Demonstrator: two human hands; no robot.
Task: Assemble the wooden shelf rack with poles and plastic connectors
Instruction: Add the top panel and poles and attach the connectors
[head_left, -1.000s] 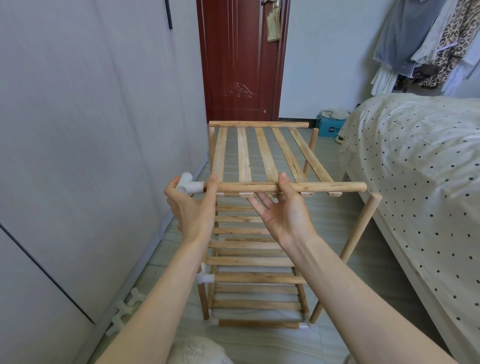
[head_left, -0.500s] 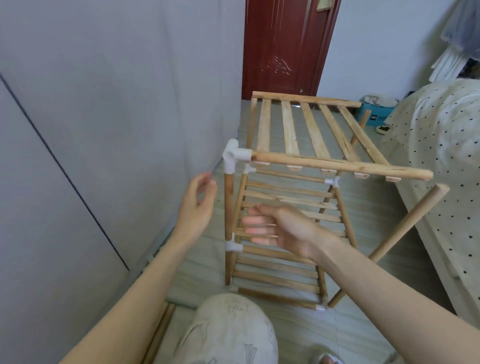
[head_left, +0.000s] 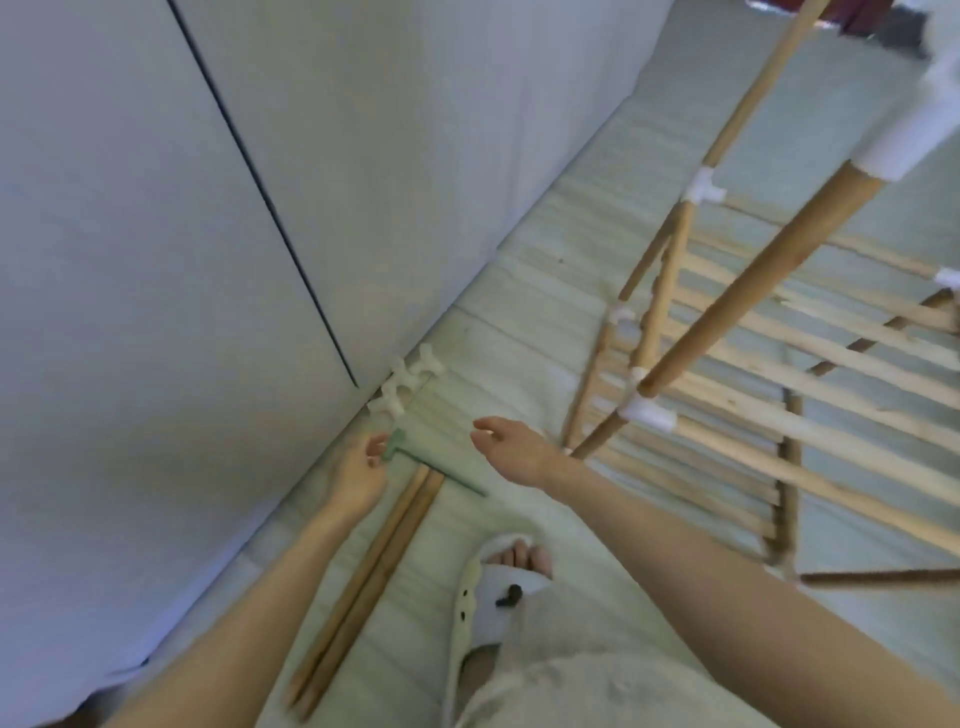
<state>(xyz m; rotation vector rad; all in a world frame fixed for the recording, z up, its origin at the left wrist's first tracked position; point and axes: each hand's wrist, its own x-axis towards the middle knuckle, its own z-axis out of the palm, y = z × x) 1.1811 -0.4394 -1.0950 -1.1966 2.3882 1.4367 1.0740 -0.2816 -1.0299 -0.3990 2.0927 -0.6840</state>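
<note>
Floor (head_left: 519, 322) now fills view; hands left rack (head_left: 779, 332).

Rack (head_left: 810, 358) and loose poles (head_left: 363, 582) are matt bare wood; connectors (head_left: 408, 382) smooth white plastic; floor (head_left: 519, 291) pale wood-grain planks.

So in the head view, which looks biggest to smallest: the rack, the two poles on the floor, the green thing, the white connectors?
1. rack
2. poles
3. green thing
4. connectors, by the wall

The last two look close in size and the picture is blurry, so their order is unsure. The rack also sits nearer the camera.
</note>
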